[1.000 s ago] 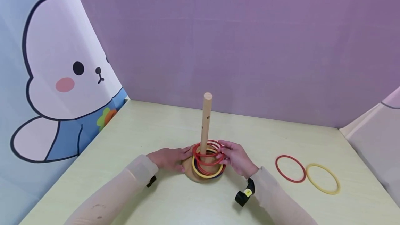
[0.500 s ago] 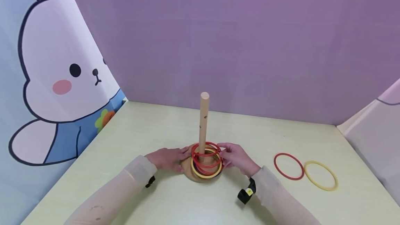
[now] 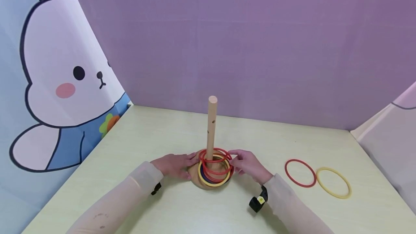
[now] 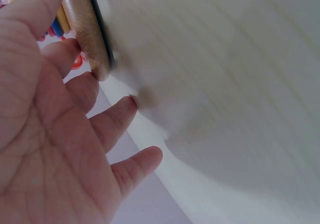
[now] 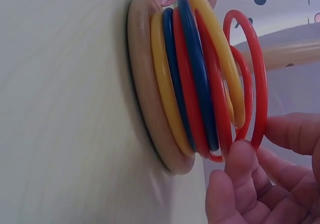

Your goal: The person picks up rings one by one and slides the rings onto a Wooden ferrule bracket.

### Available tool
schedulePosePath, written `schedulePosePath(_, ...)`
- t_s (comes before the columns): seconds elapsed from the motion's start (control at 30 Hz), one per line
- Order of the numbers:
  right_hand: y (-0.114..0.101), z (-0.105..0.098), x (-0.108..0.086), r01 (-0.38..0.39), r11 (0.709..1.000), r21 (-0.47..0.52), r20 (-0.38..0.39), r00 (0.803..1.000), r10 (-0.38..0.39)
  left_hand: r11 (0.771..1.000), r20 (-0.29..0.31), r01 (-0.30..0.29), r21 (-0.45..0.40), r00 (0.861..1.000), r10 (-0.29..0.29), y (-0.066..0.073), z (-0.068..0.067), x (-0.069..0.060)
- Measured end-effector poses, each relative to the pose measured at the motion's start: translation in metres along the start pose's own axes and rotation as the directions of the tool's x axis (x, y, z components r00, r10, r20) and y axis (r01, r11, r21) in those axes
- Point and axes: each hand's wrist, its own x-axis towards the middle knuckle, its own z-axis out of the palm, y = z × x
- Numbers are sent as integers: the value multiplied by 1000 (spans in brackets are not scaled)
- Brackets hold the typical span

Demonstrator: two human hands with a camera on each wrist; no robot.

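A wooden peg [image 3: 212, 127] stands upright on a round wooden base [image 3: 194, 172]. Stacked around its foot are red, yellow and blue rings; the yellow ring [image 5: 220, 58] is tilted. My left hand [image 3: 175, 165] rests its fingers against the left rim of the base, with its outer fingers spread loosely in the left wrist view. On the other side, my right hand [image 3: 250, 165] pinches the uppermost red ring [image 5: 260, 78] at its right edge, its fingertips also close to the rings below. That red ring encircles the peg, slanted above the pile.
To the right, a loose red ring [image 3: 300, 173] and a loose yellow ring [image 3: 334, 182] lie flat on the table [image 3: 156, 125], their edges meeting. A purple cloth [image 3: 260, 46] hangs behind the table, with a rabbit-print cloth [image 3: 61, 64] at the left.
My right fingers have shifted slightly at the rings' right edge, and the upper red rings sit a little differently. The left hand stays at the base; the whole view shifted slightly.
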Motion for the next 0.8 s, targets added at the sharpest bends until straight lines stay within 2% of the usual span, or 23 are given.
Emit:
schedulePosePath(0.3, 7, -7, -8, 39, 999, -3, 31, 999, -39, 1000, -7, -22, 0, 1000, 22, -1, 4, -1)
schedulePosePath(0.4, 11, -15, -11, 59, 998, -5, 53, 997, -59, 1000, -4, -11, -7, 1000, 11, -2, 4, -2)
schedulePosePath(0.53, 16, -29, -17, 28, 999, -17, 46, 999, -27, 1000, 1, -1, -18, 1000, 1, -2, 5, -4)
schedulePosePath(0.63, 21, -40, -22, -6, 999, -39, 29, 1000, 7, 1000, -4, -28, -14, 1000, 28, -3, 4, -3)
schedulePosePath(0.8, 29, -59, -32, -3, 997, -82, 35, 999, 6, 999, -14, -47, 0, 999, 47, -3, 2, 0)
